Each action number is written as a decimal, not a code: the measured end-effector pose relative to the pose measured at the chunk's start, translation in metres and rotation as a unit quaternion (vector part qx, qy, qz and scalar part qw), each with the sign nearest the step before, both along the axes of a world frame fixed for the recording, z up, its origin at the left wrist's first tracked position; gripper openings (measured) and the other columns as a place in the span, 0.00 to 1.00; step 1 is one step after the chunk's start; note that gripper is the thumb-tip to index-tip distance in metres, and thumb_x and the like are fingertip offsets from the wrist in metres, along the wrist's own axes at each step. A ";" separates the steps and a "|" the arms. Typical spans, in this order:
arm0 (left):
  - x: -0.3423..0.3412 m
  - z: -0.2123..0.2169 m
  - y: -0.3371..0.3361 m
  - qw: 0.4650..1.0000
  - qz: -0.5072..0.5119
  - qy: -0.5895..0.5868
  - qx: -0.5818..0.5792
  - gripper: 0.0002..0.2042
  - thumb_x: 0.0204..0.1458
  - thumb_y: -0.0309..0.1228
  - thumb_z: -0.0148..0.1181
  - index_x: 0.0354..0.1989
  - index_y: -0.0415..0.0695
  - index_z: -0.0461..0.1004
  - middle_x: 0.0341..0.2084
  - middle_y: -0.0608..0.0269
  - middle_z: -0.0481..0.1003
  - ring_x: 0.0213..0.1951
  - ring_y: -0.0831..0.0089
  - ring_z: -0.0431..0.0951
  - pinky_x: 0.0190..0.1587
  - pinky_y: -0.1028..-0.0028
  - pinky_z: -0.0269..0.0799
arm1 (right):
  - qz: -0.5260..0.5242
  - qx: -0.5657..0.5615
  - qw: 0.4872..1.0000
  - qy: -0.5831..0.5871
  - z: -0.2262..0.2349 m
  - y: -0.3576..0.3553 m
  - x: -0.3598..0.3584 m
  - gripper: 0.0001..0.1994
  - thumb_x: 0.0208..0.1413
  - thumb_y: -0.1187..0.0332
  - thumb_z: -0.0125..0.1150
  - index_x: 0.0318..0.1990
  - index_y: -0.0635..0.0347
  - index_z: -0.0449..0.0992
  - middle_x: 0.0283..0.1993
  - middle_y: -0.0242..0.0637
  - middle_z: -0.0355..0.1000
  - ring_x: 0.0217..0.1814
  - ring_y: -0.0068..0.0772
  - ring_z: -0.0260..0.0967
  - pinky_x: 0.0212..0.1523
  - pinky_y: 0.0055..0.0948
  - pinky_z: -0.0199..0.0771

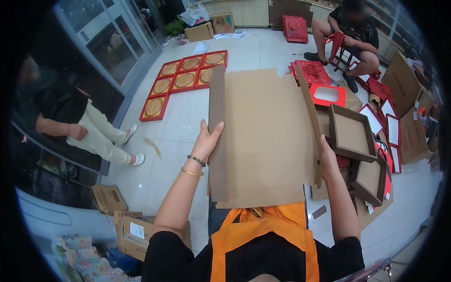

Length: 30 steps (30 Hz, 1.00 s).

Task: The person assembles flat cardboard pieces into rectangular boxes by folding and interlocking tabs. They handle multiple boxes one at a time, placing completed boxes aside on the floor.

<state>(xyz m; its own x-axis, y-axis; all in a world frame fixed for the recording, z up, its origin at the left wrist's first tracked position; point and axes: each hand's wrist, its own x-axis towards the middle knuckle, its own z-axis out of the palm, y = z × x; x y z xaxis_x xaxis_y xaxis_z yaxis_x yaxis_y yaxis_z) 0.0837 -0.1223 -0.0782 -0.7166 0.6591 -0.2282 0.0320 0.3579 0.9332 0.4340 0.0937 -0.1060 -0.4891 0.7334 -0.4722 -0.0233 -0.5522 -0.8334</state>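
Observation:
Between my hands is a large brown cardboard box blank (268, 141), its two long side flaps folded up. My left hand (209, 140) grips the darker left flap, thumb on the near face and fingers hidden behind it. At the right flap, my right hand (327, 155) closes on the edge, with most of its fingers out of sight behind the board. The blank is held up in front of my orange apron (268, 225). Close by on the right sit two folded dark brown box trays, an upper one (352, 154) and a lower one (361, 188).
Red boxes with round golden contents (155, 107) lie in rows on the tiled floor. One person (70, 113) stands at left; another (357, 28) sits at the back right holding something red. Red and white box parts (393, 131) and cartons (411, 134) crowd the right; cartons (134, 232) stand lower left.

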 end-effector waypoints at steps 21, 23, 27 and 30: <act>0.019 -0.004 0.043 0.912 -0.003 0.310 -0.268 0.20 0.54 0.33 0.58 0.47 0.26 0.72 0.45 0.31 0.79 0.49 0.37 0.80 0.53 0.51 0.76 | 0.187 0.451 0.719 -0.494 0.041 -0.024 -0.074 0.37 0.52 0.76 0.55 0.74 0.63 0.57 0.43 0.59 0.80 0.49 0.64 0.79 0.50 0.51 0.78; 0.028 -0.022 0.052 0.893 0.061 0.342 -0.287 0.23 0.56 0.37 0.58 0.50 0.26 0.71 0.46 0.32 0.78 0.50 0.36 0.78 0.56 0.52 0.74 | 0.167 0.448 0.708 -0.520 0.035 -0.030 -0.089 0.37 0.53 0.73 0.55 0.74 0.62 0.56 0.41 0.56 0.81 0.47 0.64 0.80 0.50 0.53 0.78; 0.036 -0.047 0.054 0.874 0.123 0.406 -0.236 0.36 0.59 0.48 0.60 0.63 0.25 0.63 0.55 0.34 0.70 0.60 0.41 0.67 0.63 0.49 0.66 | 0.064 0.409 0.820 -0.395 0.010 -0.036 -0.086 0.37 0.64 0.54 0.55 0.77 0.57 0.53 0.57 0.65 0.71 0.58 0.68 0.73 0.58 0.56 0.75; 0.031 -0.038 0.042 0.915 0.108 0.389 -0.009 0.26 0.63 0.37 0.57 0.66 0.36 0.63 0.58 0.42 0.65 0.63 0.46 0.63 0.65 0.52 0.64 | -0.018 0.363 0.911 -0.192 -0.012 -0.019 -0.077 0.30 0.70 0.54 0.47 0.74 0.58 0.62 0.69 0.55 0.58 0.70 0.55 0.62 0.72 0.44 0.60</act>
